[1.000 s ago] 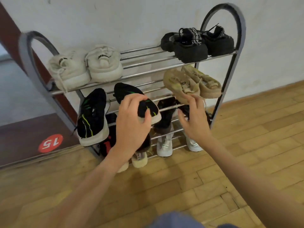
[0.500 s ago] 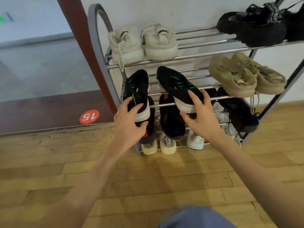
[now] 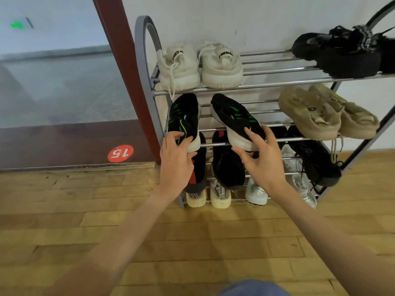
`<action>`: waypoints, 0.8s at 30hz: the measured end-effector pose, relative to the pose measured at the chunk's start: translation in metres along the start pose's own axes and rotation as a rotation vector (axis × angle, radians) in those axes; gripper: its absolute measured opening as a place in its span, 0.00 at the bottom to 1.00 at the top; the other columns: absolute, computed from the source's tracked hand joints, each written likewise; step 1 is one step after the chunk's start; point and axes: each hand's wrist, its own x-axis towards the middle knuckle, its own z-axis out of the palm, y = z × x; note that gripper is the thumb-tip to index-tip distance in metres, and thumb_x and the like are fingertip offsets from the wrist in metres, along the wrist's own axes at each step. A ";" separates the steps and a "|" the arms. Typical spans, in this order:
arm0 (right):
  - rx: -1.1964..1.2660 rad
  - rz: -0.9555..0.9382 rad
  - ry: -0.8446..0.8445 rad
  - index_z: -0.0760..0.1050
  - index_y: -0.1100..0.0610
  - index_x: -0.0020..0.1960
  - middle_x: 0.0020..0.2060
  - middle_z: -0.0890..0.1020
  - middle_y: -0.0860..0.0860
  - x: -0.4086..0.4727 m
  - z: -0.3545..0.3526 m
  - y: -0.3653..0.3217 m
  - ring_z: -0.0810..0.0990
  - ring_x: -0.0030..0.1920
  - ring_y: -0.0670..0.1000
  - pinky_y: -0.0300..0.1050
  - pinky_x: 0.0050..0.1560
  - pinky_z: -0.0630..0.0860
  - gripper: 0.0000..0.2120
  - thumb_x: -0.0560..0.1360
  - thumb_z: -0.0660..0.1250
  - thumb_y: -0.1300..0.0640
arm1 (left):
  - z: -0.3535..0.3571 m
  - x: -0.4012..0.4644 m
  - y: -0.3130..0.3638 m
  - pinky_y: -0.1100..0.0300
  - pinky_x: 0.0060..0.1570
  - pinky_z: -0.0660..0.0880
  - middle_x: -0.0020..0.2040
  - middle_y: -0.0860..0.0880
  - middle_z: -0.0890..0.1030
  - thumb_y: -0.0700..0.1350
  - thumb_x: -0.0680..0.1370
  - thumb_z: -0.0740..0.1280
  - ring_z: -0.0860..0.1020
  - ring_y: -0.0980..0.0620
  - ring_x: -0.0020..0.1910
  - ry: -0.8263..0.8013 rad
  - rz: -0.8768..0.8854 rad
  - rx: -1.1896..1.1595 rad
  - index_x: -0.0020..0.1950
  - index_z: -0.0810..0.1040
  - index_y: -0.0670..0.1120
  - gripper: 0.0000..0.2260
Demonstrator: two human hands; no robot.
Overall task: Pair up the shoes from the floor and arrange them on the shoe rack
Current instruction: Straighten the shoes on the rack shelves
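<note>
One head view — close above, angled down at shoe rack (image 3: 263,85)

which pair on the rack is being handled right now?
The black sneakers with green stripes on the second shelf, left side: left hand grips one heel, right hand the other. The white, tan and other black pairs sit untouched.

Black sneakers (image 3: 235,118) w/ green stripes, cream pair (image 3: 199,65), tan pair (image 3: 327,112), grey rack (image 3: 143,60), red-orange sticker (image 3: 120,153).

Metal shoe rack (image 3: 147,86) on wooden floor (image 3: 192,242), white sneakers (image 3: 198,65) and black shoes (image 3: 342,52) on top shelf, black-green sneakers (image 3: 213,118) and beige shoes (image 3: 327,112) on second shelf, more pairs below
</note>
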 end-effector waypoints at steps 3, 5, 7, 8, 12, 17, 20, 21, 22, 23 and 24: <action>-0.009 -0.064 0.022 0.72 0.55 0.70 0.72 0.64 0.61 0.004 0.009 -0.005 0.66 0.71 0.61 0.60 0.69 0.68 0.27 0.74 0.71 0.47 | -0.002 0.001 -0.003 0.46 0.63 0.71 0.60 0.43 0.72 0.39 0.73 0.71 0.72 0.44 0.62 0.005 0.028 0.029 0.64 0.77 0.43 0.19; -0.017 -0.063 0.052 0.72 0.54 0.69 0.72 0.65 0.61 0.009 0.017 -0.013 0.67 0.70 0.60 0.57 0.69 0.69 0.27 0.74 0.71 0.46 | -0.006 0.003 -0.006 0.51 0.64 0.70 0.60 0.44 0.73 0.42 0.73 0.72 0.72 0.46 0.62 -0.001 0.037 0.001 0.64 0.77 0.44 0.20; -0.028 -0.038 0.064 0.72 0.53 0.69 0.71 0.66 0.61 0.015 0.024 -0.021 0.68 0.68 0.60 0.56 0.68 0.69 0.27 0.74 0.70 0.45 | -0.011 0.005 -0.010 0.57 0.63 0.67 0.60 0.45 0.74 0.44 0.72 0.73 0.72 0.47 0.62 -0.032 0.054 -0.033 0.65 0.76 0.44 0.21; -0.053 -0.031 0.063 0.73 0.53 0.69 0.71 0.67 0.61 0.016 0.029 -0.024 0.69 0.68 0.61 0.57 0.67 0.70 0.27 0.73 0.70 0.44 | -0.013 0.005 -0.013 0.59 0.64 0.66 0.61 0.45 0.74 0.44 0.73 0.73 0.72 0.48 0.63 -0.051 0.066 -0.050 0.66 0.76 0.44 0.22; -0.243 -0.032 0.046 0.75 0.53 0.65 0.66 0.70 0.66 0.009 0.049 -0.026 0.73 0.62 0.67 0.63 0.59 0.73 0.26 0.71 0.73 0.45 | -0.019 0.002 -0.024 0.63 0.68 0.65 0.66 0.47 0.74 0.39 0.76 0.69 0.70 0.51 0.67 -0.091 0.099 -0.126 0.68 0.73 0.44 0.21; -0.244 -0.026 0.024 0.73 0.54 0.68 0.67 0.69 0.65 0.015 0.049 -0.024 0.70 0.66 0.65 0.61 0.64 0.67 0.31 0.70 0.73 0.41 | -0.017 0.004 -0.024 0.77 0.65 0.58 0.66 0.47 0.75 0.37 0.76 0.68 0.70 0.55 0.67 -0.050 0.084 -0.178 0.67 0.76 0.44 0.18; -0.190 -0.069 0.007 0.72 0.55 0.68 0.67 0.69 0.65 0.014 0.050 -0.028 0.70 0.65 0.65 0.60 0.63 0.70 0.30 0.70 0.73 0.43 | -0.013 0.004 -0.022 0.66 0.68 0.63 0.66 0.46 0.75 0.37 0.76 0.68 0.71 0.52 0.67 -0.042 0.097 -0.173 0.66 0.76 0.43 0.18; -0.176 -0.079 0.004 0.72 0.55 0.68 0.67 0.69 0.65 0.013 0.052 -0.029 0.70 0.65 0.65 0.60 0.63 0.71 0.30 0.71 0.72 0.44 | -0.012 0.004 -0.023 0.63 0.67 0.66 0.65 0.46 0.75 0.37 0.76 0.68 0.72 0.51 0.67 -0.031 0.111 -0.168 0.66 0.76 0.43 0.18; -0.167 -0.079 0.001 0.73 0.56 0.68 0.67 0.68 0.65 0.012 0.054 -0.029 0.70 0.65 0.65 0.60 0.63 0.71 0.29 0.71 0.72 0.45 | -0.011 0.004 -0.023 0.60 0.67 0.67 0.65 0.45 0.76 0.37 0.76 0.68 0.72 0.50 0.66 -0.023 0.121 -0.162 0.66 0.77 0.42 0.18; -0.164 -0.075 0.000 0.73 0.56 0.67 0.67 0.68 0.66 0.011 0.055 -0.029 0.70 0.65 0.65 0.60 0.63 0.71 0.27 0.72 0.71 0.45 | -0.010 0.004 -0.024 0.59 0.67 0.68 0.65 0.45 0.76 0.37 0.76 0.68 0.73 0.49 0.66 -0.022 0.128 -0.159 0.65 0.77 0.42 0.18; -0.170 -0.073 0.001 0.74 0.57 0.66 0.67 0.68 0.66 0.010 0.056 -0.029 0.70 0.65 0.66 0.61 0.63 0.71 0.26 0.73 0.71 0.46 | -0.010 0.004 -0.025 0.57 0.67 0.69 0.65 0.45 0.76 0.37 0.76 0.68 0.73 0.49 0.66 -0.026 0.134 -0.155 0.65 0.77 0.42 0.18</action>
